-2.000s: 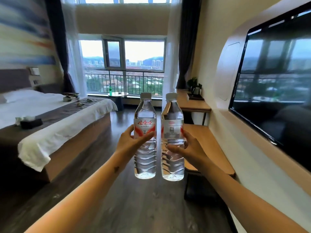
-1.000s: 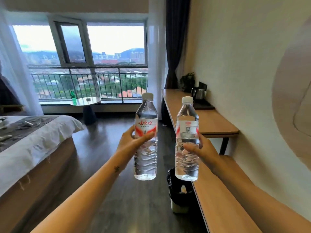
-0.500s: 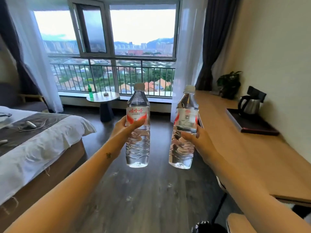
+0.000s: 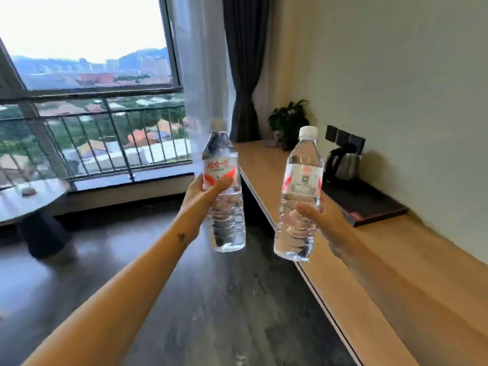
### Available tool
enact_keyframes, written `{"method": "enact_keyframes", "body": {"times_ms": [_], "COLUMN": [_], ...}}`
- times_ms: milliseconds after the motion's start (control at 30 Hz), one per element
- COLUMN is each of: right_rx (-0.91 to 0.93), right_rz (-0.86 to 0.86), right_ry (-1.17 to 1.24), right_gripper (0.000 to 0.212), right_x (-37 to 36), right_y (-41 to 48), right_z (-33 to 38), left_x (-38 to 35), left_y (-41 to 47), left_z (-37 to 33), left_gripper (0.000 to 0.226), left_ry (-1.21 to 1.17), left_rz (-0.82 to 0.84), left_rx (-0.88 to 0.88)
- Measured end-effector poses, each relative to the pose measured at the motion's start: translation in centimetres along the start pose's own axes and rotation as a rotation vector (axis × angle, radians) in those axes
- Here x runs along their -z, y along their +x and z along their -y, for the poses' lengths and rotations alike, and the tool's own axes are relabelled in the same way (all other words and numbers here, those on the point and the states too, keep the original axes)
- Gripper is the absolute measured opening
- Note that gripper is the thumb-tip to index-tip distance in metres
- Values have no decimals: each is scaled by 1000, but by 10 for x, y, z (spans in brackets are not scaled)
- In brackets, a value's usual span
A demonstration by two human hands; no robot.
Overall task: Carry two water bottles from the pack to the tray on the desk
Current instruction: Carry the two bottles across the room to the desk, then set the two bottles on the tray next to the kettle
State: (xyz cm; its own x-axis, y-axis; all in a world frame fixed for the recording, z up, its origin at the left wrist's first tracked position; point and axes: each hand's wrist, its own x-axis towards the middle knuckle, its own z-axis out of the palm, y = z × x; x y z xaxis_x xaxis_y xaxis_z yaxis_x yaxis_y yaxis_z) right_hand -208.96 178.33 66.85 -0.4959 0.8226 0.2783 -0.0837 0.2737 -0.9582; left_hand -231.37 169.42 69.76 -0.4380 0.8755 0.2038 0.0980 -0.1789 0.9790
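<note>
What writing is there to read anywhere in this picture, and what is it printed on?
"娃哈哈": red characters on the label of the clear plastic water bottle in the left hand; the small line beneath is too blurred to read.
Clear plastic water bottle in the right hand: a square code and small print on its label, unreadable.
Dark rectangular tray on the wooden desk: a red mark at its front edge, illegible.

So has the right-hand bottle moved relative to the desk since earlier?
Yes. The right-hand bottle now hangs over the desk edge, nearer the tray.

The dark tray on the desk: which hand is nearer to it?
Right. The right hand holds its bottle over the desk's near edge, just short of the dark tray. The left hand holds its bottle over the floor, farther off.
</note>
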Motion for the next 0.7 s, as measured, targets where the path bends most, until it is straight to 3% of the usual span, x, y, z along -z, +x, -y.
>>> {"method": "enact_keyframes", "body": {"times_ms": [300, 433, 600, 700], "right_rx": [-42, -86, -188, -242], "right_rz": [-325, -439, -614, -772], "right_ry": [-181, -208, -314, -347], "right_gripper": [39, 64, 38, 41], "right_x": [116, 153, 216, 252], "right_y": [171, 241, 292, 306], "right_z": [-96, -119, -141, -155], "left_x": [-130, -181, -265, -323], "left_y": [243, 339, 441, 494], "left_z": [93, 112, 133, 151], "left_gripper": [51, 57, 68, 64], "left_ry": [38, 84, 103, 81], "left_rz": [402, 584, 769, 892], "left_rx": [-90, -99, -127, -137]}}
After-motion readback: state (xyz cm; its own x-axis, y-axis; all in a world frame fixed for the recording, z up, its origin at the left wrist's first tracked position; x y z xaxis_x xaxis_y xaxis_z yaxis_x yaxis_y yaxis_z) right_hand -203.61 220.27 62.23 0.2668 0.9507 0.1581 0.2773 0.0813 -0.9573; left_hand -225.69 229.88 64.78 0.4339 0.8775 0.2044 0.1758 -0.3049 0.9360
